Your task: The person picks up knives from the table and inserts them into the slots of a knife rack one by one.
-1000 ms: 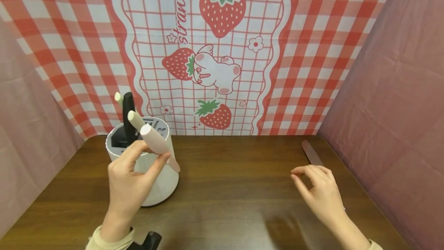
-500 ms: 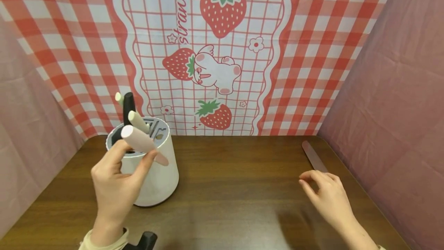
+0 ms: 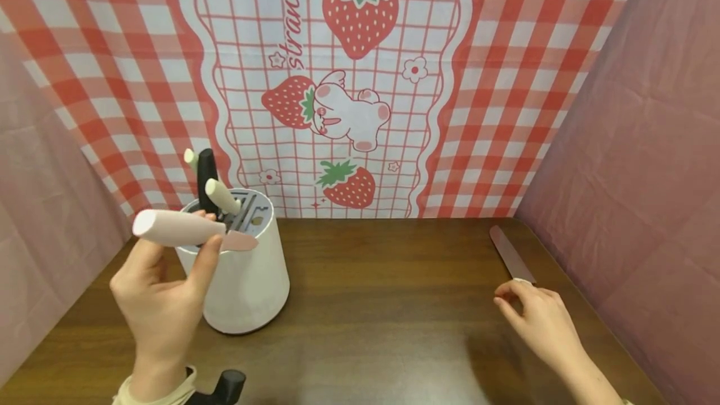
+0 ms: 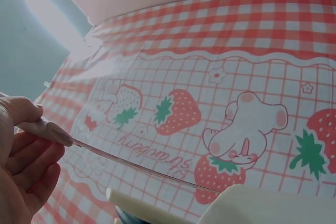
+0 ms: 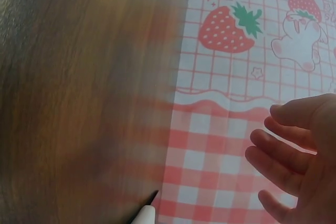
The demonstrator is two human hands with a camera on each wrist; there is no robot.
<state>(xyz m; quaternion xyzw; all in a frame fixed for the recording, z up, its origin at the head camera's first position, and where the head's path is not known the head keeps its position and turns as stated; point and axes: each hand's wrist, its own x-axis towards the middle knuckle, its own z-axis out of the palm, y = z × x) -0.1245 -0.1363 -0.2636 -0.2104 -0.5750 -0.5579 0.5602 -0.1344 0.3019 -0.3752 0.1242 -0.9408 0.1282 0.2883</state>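
Observation:
My left hand [image 3: 160, 295] pinches a knife with a pale pink handle [image 3: 180, 228] close to where handle and pink blade meet. It holds the knife nearly level, in front of the rim of a white round knife block [image 3: 244, 292]. In the left wrist view, the blade [image 4: 142, 167] appears edge-on as a thin line, its far end reaching the white block. My right hand [image 3: 540, 324] hovers over the table with loosely bent fingers, holding nothing. Just beyond it lies another knife [image 3: 510, 255] with a pinkish blade; the hand hides most of its pale handle.
Black [image 3: 206, 177], light green [image 3: 190, 158] and cream [image 3: 221, 194] handles stick up from the block's slotted top. A brown wooden table [image 3: 382, 305] carries everything. A red checked cloth [image 3: 506, 80] hangs behind, with pink cloth on both sides.
My left hand has moved left and towards me with the pink knife, swinging it from steeply slanted to nearly level. My right hand has drifted right and slightly nearer, uncovering more of the lying knife.

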